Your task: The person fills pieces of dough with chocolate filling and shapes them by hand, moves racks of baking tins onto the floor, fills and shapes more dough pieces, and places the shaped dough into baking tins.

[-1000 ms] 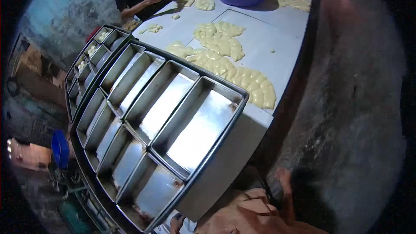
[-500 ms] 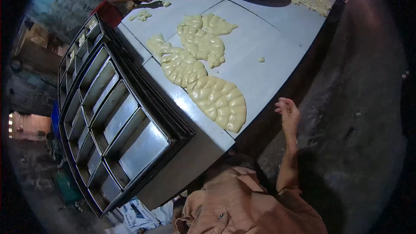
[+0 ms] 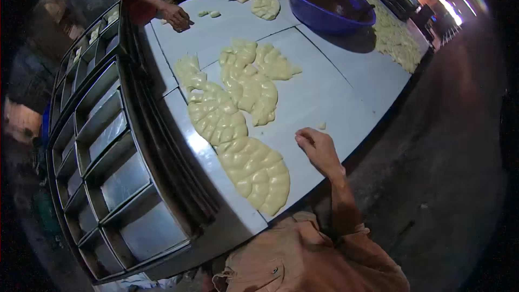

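I am resting my right hand on the bench, fingers curled loosely and holding nothing, just beside the soft, pale, lumpy dough lying in rows. My left hand is out of view. Likely next: picking up a piece for the shiny metal tins.

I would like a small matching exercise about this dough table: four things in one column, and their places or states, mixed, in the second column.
1. right hand
2. blue basin
3. metal baking tins
4. dough pieces

a. stacked at the table's left edge
b. at the far end of the table
c. lying in rows along the middle
d. resting on the near table edge, fingers curled

Pairs: 1-d, 2-b, 3-a, 4-c
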